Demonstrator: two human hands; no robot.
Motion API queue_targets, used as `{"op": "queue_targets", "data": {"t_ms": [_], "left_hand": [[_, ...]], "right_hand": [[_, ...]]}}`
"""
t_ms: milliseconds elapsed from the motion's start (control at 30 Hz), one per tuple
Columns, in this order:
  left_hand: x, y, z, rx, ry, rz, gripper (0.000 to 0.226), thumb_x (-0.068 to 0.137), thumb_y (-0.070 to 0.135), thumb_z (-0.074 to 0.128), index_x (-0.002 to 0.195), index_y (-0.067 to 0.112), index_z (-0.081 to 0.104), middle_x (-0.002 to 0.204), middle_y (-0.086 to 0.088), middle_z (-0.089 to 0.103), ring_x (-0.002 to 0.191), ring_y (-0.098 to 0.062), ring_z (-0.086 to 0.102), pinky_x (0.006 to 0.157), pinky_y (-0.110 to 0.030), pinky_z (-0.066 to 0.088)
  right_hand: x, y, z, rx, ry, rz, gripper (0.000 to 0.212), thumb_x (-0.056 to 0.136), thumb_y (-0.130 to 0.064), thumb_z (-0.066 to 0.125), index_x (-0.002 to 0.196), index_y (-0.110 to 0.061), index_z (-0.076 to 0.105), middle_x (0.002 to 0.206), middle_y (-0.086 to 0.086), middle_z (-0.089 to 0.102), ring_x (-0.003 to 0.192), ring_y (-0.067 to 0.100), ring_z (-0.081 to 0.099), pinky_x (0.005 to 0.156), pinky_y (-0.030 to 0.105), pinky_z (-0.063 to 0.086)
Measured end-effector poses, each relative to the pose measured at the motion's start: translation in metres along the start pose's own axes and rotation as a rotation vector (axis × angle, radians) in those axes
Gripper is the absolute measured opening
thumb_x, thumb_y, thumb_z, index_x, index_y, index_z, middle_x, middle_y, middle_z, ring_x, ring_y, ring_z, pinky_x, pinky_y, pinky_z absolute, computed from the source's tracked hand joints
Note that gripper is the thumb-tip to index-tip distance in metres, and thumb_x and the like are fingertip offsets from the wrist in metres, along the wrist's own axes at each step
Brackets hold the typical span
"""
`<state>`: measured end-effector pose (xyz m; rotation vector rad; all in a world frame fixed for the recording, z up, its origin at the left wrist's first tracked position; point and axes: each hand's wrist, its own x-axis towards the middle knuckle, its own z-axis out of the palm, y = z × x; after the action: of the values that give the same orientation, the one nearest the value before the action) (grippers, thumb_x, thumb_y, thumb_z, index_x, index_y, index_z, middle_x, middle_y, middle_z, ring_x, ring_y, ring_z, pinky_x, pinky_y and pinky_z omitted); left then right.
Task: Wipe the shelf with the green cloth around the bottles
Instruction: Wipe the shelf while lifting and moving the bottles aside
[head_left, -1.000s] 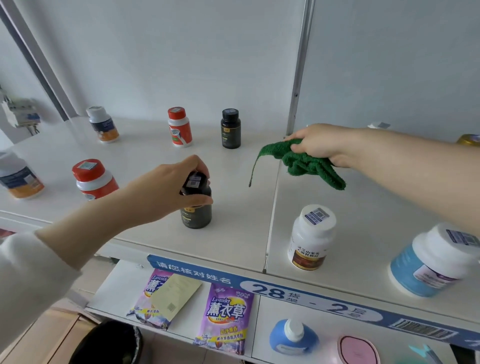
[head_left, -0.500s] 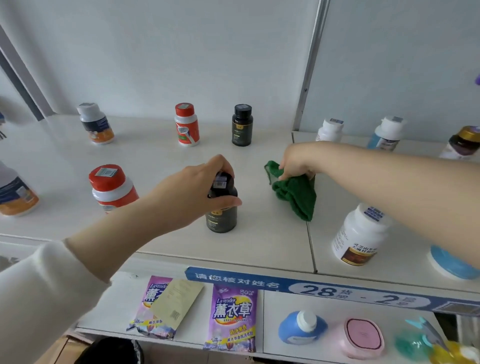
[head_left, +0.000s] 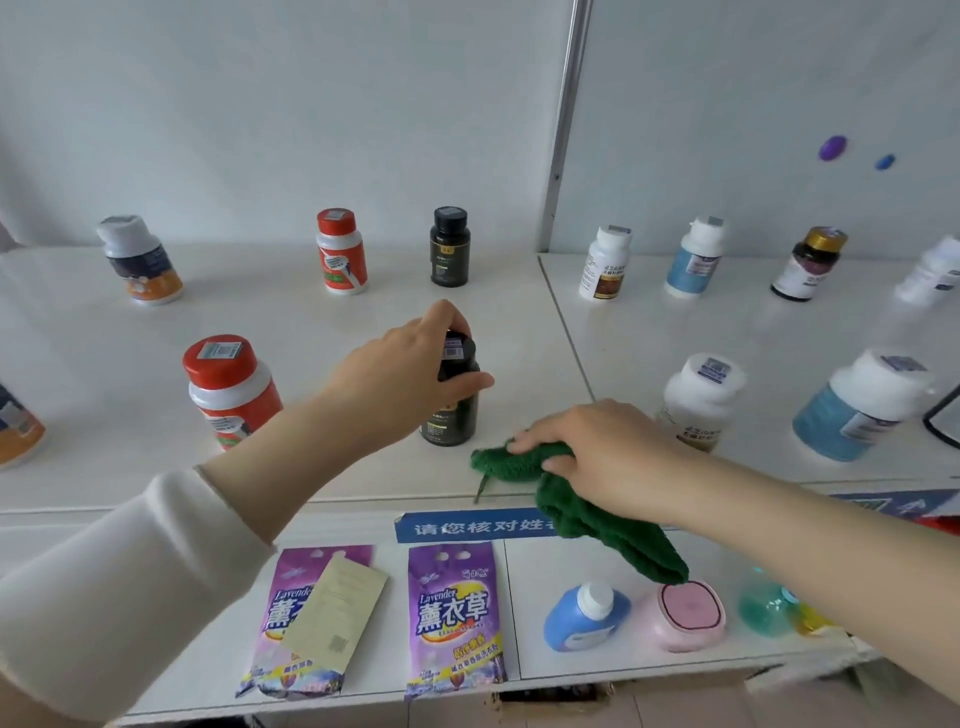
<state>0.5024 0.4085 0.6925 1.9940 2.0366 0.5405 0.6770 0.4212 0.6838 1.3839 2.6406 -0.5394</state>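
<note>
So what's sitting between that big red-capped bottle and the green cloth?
The black bottle, gripped at its cap by the left hand, stands between the red-capped bottle and the green cloth, seen from the head camera.

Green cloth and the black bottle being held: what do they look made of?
Green cloth: soft looped terry or knit, matte; it bunches under the right hand and droops over the shelf edge. Black bottle, gripped at the cap by the left hand: probably glossy dark plastic, showing highlights.

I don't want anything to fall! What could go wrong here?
The green cloth hangs over the shelf's front edge, so it might slip off. The right hand wipes close to the black bottle; a bump could tip it, though the left hand grips its cap.
</note>
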Motion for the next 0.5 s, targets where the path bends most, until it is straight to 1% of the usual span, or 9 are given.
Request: {"op": "queue_targets", "data": {"t_ms": [67,133,200,267,333,400,433,500], "left_hand": [[0.000,0.001,0.000,0.007,-0.005,0.004,0.044,0.084,0.048,0.054,0.115,0.019,0.040,0.120,-0.006,0.056,0.089,-0.021,0.048,0.083,-0.038,0.047],[0.000,0.001,0.000,0.007,-0.019,0.001,0.048,0.083,0.050,0.052,0.118,0.019,0.039,0.125,-0.005,0.054,0.094,-0.020,0.048,0.086,-0.036,0.045],[0.002,0.003,-0.004,-0.010,-0.013,-0.010,0.054,0.082,0.053,0.050,0.123,0.021,0.038,0.132,-0.002,0.050,0.109,-0.021,0.051,0.093,-0.036,0.042],[0.009,0.009,-0.012,-0.038,0.065,0.021,0.055,0.082,0.053,0.050,0.126,0.021,0.038,0.135,0.001,0.049,0.119,-0.019,0.050,0.098,-0.037,0.040],[0.023,0.019,-0.022,-0.042,0.138,0.081,0.053,0.083,0.050,0.051,0.125,0.019,0.040,0.132,0.002,0.052,0.118,-0.017,0.051,0.097,-0.036,0.041],[0.043,0.033,-0.029,-0.028,0.152,0.130,0.051,0.084,0.047,0.052,0.124,0.017,0.042,0.128,0.001,0.055,0.115,-0.017,0.054,0.097,-0.036,0.044],[0.054,0.042,-0.031,-0.023,0.142,0.146,0.050,0.085,0.047,0.052,0.124,0.017,0.042,0.127,0.001,0.056,0.113,-0.017,0.055,0.096,-0.036,0.044],[0.079,0.062,-0.030,-0.036,0.099,0.165,0.048,0.086,0.045,0.053,0.124,0.017,0.043,0.126,0.000,0.056,0.111,-0.017,0.054,0.095,-0.034,0.045]], "right_hand": [[-0.014,0.001,-0.002,0.024,-0.029,0.006,0.036,0.095,-0.020,0.047,0.124,-0.039,0.055,0.135,-0.007,0.054,0.120,0.016,0.051,0.101,0.027,0.038],[-0.022,0.002,-0.011,0.093,-0.082,0.012,0.034,0.093,-0.019,0.049,0.121,-0.037,0.058,0.128,-0.008,0.059,0.115,0.013,0.054,0.099,0.023,0.040],[-0.027,0.006,-0.028,0.197,-0.113,0.008,0.033,0.092,-0.016,0.052,0.118,-0.034,0.061,0.122,-0.008,0.064,0.111,0.010,0.058,0.099,0.022,0.042],[-0.030,0.015,-0.053,0.366,-0.069,0.008,0.030,0.091,-0.013,0.054,0.107,-0.036,0.064,0.110,-0.007,0.068,0.102,0.010,0.063,0.094,0.021,0.048],[-0.030,0.030,-0.084,0.583,0.003,0.030,0.028,0.090,-0.009,0.053,0.095,-0.034,0.064,0.101,-0.005,0.070,0.090,0.009,0.065,0.080,0.014,0.051],[-0.027,0.049,-0.113,0.710,0.061,0.066,0.024,0.091,-0.008,0.051,0.096,-0.027,0.064,0.101,0.003,0.070,0.083,0.015,0.065,0.067,0.013,0.054],[-0.023,0.060,-0.126,0.732,0.084,0.086,0.023,0.091,-0.007,0.050,0.096,-0.024,0.064,0.102,0.006,0.070,0.081,0.017,0.065,0.063,0.014,0.055],[-0.013,0.084,-0.144,0.742,0.140,0.118,0.023,0.091,-0.005,0.050,0.098,-0.022,0.064,0.105,0.008,0.069,0.079,0.017,0.064,0.059,0.015,0.055]]}}
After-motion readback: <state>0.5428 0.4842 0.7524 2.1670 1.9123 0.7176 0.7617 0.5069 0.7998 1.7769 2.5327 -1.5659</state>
